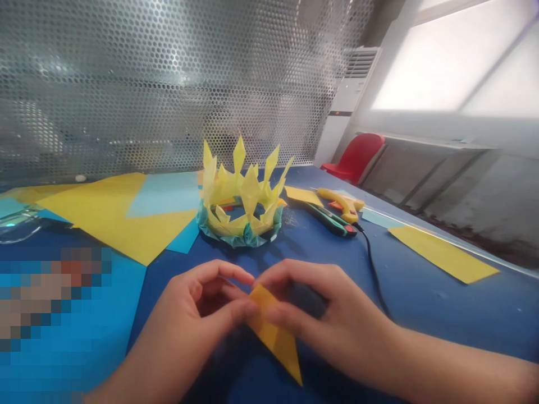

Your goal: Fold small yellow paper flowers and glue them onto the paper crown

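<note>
A small folded piece of orange-yellow paper (280, 345) is held between my two hands, one long point hanging toward the table's near edge. My left hand (202, 308) pinches its upper left side between thumb and fingers. On the other side, my right hand (324, 308) grips it with the thumb pressed flat on its face. The fingertips of both hands meet at the top of the paper, and those behind it are partly hidden. Just beyond my hands stands a yellow folded-paper crown (250, 193) with tall pointed tips and a crinkled teal base (248, 238).
Yellow sheets (122, 224), a light blue sheet (168, 193) and a blue sheet (101, 314) overlap at left. Right of the crown lie a yellow glue gun (347, 207), a green-black cutter (330, 221), a black cord (373, 264) and a yellow strip (446, 252). A red chair (357, 154) stands behind.
</note>
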Demonstrator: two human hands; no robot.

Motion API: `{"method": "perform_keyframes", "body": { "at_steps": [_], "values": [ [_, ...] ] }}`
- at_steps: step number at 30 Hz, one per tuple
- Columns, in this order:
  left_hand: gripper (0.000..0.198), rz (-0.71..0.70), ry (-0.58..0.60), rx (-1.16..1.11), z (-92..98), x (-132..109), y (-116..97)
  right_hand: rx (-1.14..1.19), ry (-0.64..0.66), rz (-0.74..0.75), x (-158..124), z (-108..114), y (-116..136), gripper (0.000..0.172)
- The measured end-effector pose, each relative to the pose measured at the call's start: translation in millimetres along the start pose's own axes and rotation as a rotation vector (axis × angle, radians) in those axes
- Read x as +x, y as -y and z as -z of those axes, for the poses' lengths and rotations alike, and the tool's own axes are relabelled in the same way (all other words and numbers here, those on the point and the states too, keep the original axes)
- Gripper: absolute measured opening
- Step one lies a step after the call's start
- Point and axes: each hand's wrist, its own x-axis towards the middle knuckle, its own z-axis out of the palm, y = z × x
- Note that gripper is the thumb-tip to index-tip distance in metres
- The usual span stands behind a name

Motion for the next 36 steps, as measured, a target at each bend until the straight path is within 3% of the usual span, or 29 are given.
{"method": "perform_keyframes", "body": {
  "at_steps": [4, 10, 14, 17, 19, 23, 28, 30, 36],
  "values": [
    [0.02, -0.046, -0.043, -0.015, 1.9, 0.9, 2.9, -0.113, -0.079, 0.023, -1.1, -0.8, 1.9, 0.016],
    [0.018, -0.06, 0.047, 0.215, -0.3, -5.0, 1.6, -0.169, -0.074, 0.066, -2.3, -0.6, 3.3, 0.022],
    [0.015, -0.024, -0.033, 0.107, -1.4, -4.6, -2.2, -0.11, -0.086, 0.009, 0.9, 1.0, 1.5, 0.009],
    [0.021, -0.013, -0.099, 0.016, -1.2, -3.4, -4.0, -0.005, -0.103, -0.109, 4.7, 2.2, -0.9, 0.017],
    [0.027, 0.0, -0.091, -0.026, -1.3, -3.6, -4.7, 0.054, -0.129, -0.129, 6.2, 2.7, -1.5, 0.013],
    [0.035, 0.004, -0.015, -0.036, -4.4, -7.7, -7.4, -0.033, -0.196, 0.036, 5.5, 1.9, 0.4, 0.008],
    [0.015, -0.034, 0.021, -0.046, -5.7, -9.4, -8.9, -0.103, -0.227, 0.183, 1.8, -0.7, 1.4, 0.009],
    [0.013, -0.047, 0.019, -0.007, -4.0, -7.1, -8.1, -0.086, -0.255, 0.209, 0.6, -0.6, 0.5, 0.006],
    [0.015, -0.023, 0.058, -0.054, 1.0, -3.3, -6.3, -0.129, -0.245, 0.374, -1.1, 4.7, 0.3, 0.016]
  ]
}}
